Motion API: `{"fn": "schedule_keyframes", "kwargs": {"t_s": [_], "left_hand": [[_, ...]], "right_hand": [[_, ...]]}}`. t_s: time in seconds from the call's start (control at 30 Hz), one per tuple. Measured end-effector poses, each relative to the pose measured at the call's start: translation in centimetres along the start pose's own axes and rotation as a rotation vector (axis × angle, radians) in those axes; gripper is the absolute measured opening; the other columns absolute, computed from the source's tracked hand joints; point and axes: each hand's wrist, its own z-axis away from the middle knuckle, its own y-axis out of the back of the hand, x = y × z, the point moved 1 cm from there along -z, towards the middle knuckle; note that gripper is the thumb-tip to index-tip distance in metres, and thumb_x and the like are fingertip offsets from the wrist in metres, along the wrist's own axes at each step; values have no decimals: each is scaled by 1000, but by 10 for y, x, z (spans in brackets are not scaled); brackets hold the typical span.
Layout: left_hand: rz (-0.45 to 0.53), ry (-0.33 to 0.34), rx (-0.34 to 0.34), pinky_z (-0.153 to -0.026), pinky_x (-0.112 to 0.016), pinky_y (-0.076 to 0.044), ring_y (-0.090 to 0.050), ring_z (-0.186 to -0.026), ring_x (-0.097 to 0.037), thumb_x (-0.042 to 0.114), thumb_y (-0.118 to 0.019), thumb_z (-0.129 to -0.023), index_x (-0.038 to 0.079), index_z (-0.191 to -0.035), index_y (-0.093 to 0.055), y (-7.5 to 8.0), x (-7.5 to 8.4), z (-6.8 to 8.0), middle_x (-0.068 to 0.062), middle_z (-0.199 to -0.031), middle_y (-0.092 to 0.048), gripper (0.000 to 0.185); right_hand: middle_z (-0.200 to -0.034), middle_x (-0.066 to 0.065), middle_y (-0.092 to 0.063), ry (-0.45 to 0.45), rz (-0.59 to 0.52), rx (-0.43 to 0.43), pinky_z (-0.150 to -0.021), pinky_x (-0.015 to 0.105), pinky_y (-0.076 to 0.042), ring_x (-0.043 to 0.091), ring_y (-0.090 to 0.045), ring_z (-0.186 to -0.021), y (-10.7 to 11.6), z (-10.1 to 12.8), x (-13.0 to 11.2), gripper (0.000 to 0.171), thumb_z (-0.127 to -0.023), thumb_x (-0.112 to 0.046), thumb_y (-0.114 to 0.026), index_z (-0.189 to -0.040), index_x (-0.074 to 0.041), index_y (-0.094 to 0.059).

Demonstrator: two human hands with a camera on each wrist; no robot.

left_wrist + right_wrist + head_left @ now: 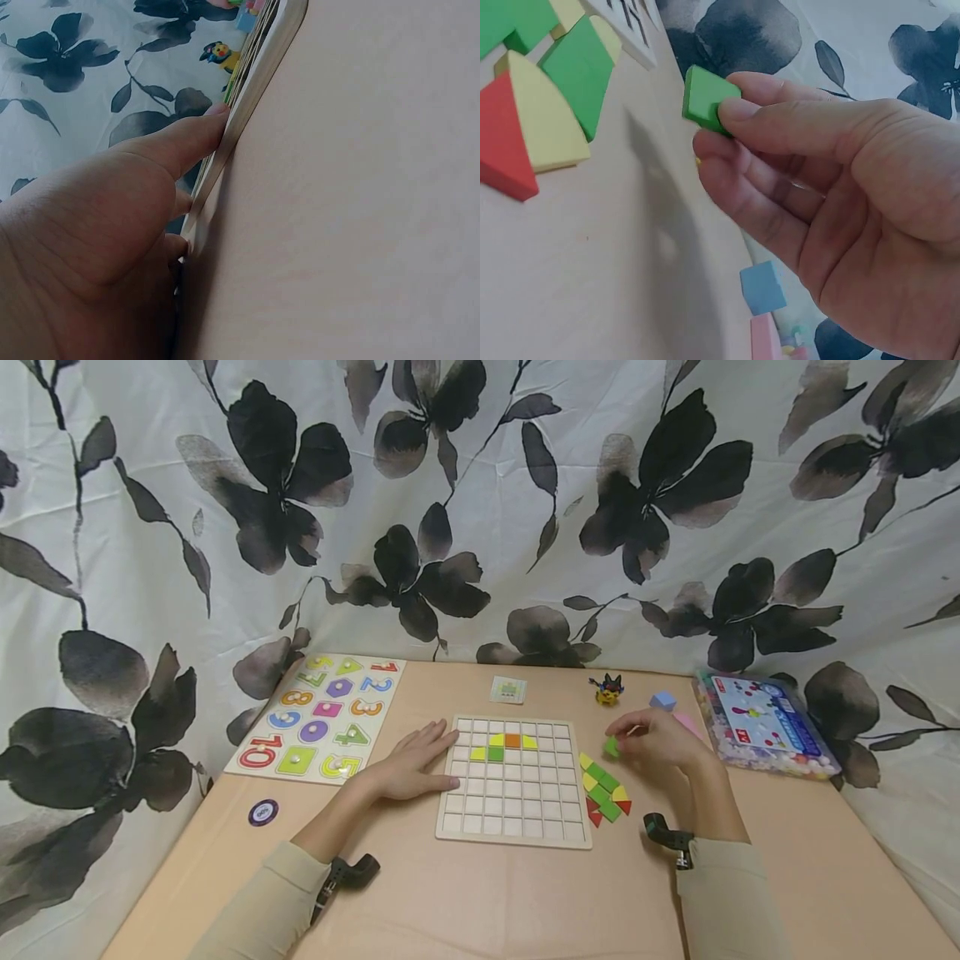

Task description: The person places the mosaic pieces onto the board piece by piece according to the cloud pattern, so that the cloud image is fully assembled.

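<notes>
Pinching a green block [703,96] between thumb and fingertips, the right grip [660,739] holds it above the table [525,902] near the loose pieces [598,794], probably placed beside the gridded board [513,810] for easy reach; the left grip [411,764], fingers extended and thumb apart, touches the board's left edge, apparently steadying it

The number board [290,737] lies left of the grid board [513,809]; loose tiles [600,794] right of it; the figurine [608,693] behind them.
</notes>
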Motion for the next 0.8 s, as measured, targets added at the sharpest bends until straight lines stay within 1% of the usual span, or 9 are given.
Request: {"fn": "schedule_keyframes", "kwargs": {"t_s": [0.17,0.27,0.33,0.53,0.67,0.8], "left_hand": [[13,-10,1,-132,-54,-4,0,-164,-33,59,-64,-97,16,-167,-24,1,1,1,-15,-176,-5,91],[11,-13,3,-132,-55,-4,0,-164,-33,58,-64,-97,16,-167,-24,1,1,1,-16,-176,-6,91],[2,-7,2,-132,-54,-4,0,-164,-32,60,-63,-97,18,-167,-23,1,1,1,-14,-176,-5,91],[9,-5,-3,-132,-53,-3,1,-164,-31,61,-62,-97,17,-167,-23,1,1,0,-14,-176,-5,92],[11,-4,-4,-132,-53,-3,1,-164,-32,61,-63,-97,17,-167,-23,2,2,0,-13,-176,-4,91],[8,-5,-2,-133,-53,-3,0,-164,-32,61,-63,-97,18,-167,-24,2,3,1,-13,-176,-5,91]], "right_hand": [[-114,14,-77,62,8,13,-83,21,-56,25,-68,-100,2,0,-6,25,-94,0,-73,-118,-1,-76],[-114,14,-77,93,15,19,-83,20,-56,23,-69,-99,1,-1,-11,26,-93,1,-73,-119,-2,-75],[-111,14,-76,98,16,25,-81,21,-57,23,-68,-96,1,-1,-15,27,-94,0,-73,-121,-2,-75],[-106,14,-76,107,4,48,-78,22,-59,23,-67,-92,-4,-5,-24,31,-93,-2,-75,-124,2,-72],[-103,12,-75,118,22,51,-75,20,-57,22,-65,-89,-11,-10,-29,29,-93,-3,-76,-121,0,-74],[-100,8,-72,88,48,55,-74,20,-55,22,-61,-89,-19,-14,-34,26,-93,-8,-77,-119,-6,-76]]}}
